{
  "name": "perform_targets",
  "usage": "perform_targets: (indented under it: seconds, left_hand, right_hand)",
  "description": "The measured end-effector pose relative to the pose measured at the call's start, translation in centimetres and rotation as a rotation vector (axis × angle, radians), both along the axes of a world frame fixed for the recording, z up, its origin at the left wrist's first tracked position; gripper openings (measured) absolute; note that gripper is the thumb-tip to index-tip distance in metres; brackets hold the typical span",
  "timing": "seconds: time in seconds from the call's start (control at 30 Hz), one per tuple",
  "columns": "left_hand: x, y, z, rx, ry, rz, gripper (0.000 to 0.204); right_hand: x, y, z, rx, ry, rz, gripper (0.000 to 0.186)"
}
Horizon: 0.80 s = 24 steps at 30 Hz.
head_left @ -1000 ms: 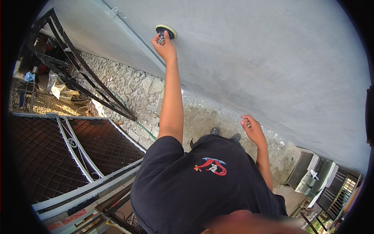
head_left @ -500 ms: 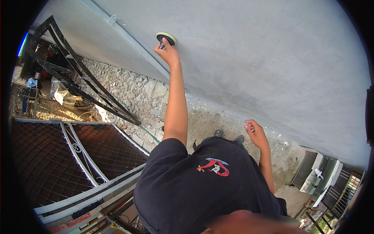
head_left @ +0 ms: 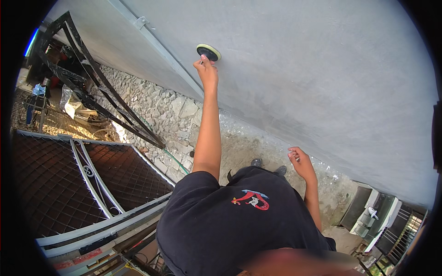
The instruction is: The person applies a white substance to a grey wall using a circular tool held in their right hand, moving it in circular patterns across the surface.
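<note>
My left hand (head_left: 206, 70), at the end of my outstretched arm, grips a round black backing pad with a pale yellow rim (head_left: 209, 50), face against the grey plastered wall (head_left: 322, 55). Its back fitting is mostly hidden by my fingers. A grey pipe with a clamp (head_left: 157, 43) runs along the wall, left of the pad. My right hand (head_left: 301, 163) hangs lower beside my body, near the wall's foot, fingers loosely bent and apart, holding nothing that I can see.
A black metal frame (head_left: 99, 78) leans at the left above rubble (head_left: 172, 112), with a green hose or line (head_left: 177, 161). Below it is a mesh panel with white scrollwork (head_left: 87, 170). My booted feet (head_left: 256, 162) stand on concrete (head_left: 239, 142). Metal and glass panels (head_left: 377, 216) lie at the lower right.
My left hand and the pad have moved down and to the right across the wall. My right hand has dropped slightly, its fingers still loosely bent.
</note>
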<state>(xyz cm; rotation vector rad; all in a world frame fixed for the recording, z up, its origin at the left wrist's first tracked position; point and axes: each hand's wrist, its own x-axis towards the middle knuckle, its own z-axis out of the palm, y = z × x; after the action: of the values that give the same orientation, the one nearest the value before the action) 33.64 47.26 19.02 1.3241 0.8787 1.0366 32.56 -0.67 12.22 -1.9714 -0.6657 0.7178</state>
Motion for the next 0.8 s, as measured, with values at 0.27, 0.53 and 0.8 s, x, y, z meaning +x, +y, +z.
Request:
perform_targets:
  seconds: [0.27,0.53,0.8]
  left_hand:
    - [-2.9,7.0,-0.3,0.349,0.067,0.322,0.041]
    - [-1.8,3.9,-1.4,0.003,-0.515,0.35,0.04]
    - [-2.6,2.5,0.1,-0.493,-0.926,-0.105,0.021]
  right_hand:
    - [0.1,0.9,1.3,-0.018,-0.002,0.032,0.026]
    - [-0.3,0.0,0.6,0.009,-0.011,0.004,0.025]
    - [-0.4,-2.1,-0.2,-0.003,-0.002,-0.104,0.026]
